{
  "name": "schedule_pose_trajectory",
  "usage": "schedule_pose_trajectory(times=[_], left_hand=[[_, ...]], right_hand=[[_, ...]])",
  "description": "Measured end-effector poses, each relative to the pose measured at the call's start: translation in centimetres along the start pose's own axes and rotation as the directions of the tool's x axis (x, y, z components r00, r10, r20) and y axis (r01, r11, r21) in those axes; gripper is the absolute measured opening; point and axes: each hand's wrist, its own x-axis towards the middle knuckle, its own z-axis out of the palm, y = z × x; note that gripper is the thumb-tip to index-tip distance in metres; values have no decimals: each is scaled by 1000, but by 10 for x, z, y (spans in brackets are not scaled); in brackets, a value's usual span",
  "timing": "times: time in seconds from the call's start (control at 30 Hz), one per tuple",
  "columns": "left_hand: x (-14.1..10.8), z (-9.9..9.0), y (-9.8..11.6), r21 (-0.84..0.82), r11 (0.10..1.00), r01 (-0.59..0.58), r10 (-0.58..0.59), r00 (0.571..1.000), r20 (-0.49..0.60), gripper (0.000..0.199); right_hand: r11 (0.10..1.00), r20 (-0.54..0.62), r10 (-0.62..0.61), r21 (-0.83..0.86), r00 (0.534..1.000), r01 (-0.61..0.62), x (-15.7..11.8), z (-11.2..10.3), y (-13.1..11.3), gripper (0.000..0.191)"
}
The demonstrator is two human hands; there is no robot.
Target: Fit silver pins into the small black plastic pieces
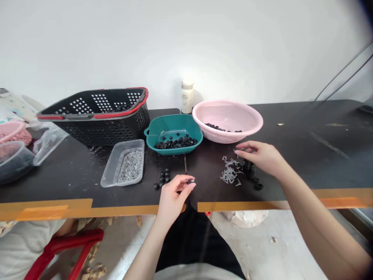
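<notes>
The left hand (173, 196) pinches a small black round part (190, 181); the open right hand (260, 157) hovers beside loose silver metal nails (230, 171)

The left hand (171, 195) partly hides a small black piece (191, 181); its shape is unclear. A grey tub (13, 161) runs off the left edge.

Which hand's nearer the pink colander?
Right. The right hand is just in front of the pink colander, with its fingertips close to but not touching it. The left hand is farther away, nearer the camera and to the colander's left.
</notes>
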Motion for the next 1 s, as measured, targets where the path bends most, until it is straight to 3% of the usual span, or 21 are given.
schedule_pose_trajectory(times=[0.1,0.27,0.33,0.4,0.47,0.53,0.63,0.73,0.87,1.0], left_hand=[[1,0,1,-7,1000,-13,13,1000,-5,17],[1,0,1,9,1000,-20,20,999,-33,16],[1,-1,0,-2,1000,-6,6,1000,-30,15],[1,-1,1,-21,1000,5,-6,1000,-28,15],[1,-1,1,-41,999,5,-6,999,-35,16],[1,-1,1,-75,997,0,-5,998,-63,18],[0,0,2,-180,984,5,-31,989,-143,25],[-1,0,2,-258,966,0,-52,980,-195,20],[-2,-1,2,-298,955,-7,-66,970,-235,15],[-1,-1,3,-341,940,11,-107,959,-264,16]], right_hand=[[987,69,63,-151,996,-52,28,-3,26,23],[989,110,82,-129,991,-68,40,7,37,8],[999,134,42,-28,990,-39,33,6,30,12],[972,224,-33,235,974,-21,21,5,18,25],[835,338,-128,544,932,-83,6,7,2,39],[671,420,-212,719,883,-181,-8,14,-17,43],[495,514,-343,810,786,-314,-22,31,-46,34],[415,565,-399,813,722,-408,-27,52,-69,30],[348,529,-395,843,751,-411,-31,79,-81,25],[386,452,-395,872,800,-302,-38,95,-75,25]])
